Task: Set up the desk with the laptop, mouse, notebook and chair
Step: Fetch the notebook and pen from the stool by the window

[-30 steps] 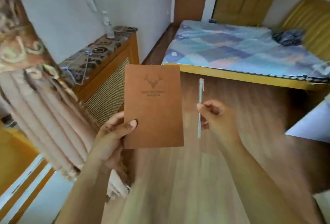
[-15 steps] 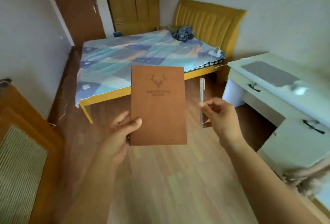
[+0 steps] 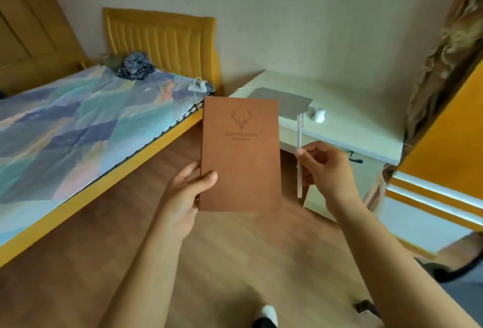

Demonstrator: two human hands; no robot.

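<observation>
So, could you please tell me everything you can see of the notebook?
The notebook is a closed, thin rectangle with a plain brown cover that looks like leather or card. A deer head with antlers is stamped near the top, above two lines of lettering too small to read. It is held upright in the air, cover toward the camera, above the wooden floor. The left hand grips its lower left corner, thumb on the cover.

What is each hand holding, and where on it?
Left hand grips the brown notebook at its lower left edge; right hand pinches the pen around mid-barrel.
</observation>
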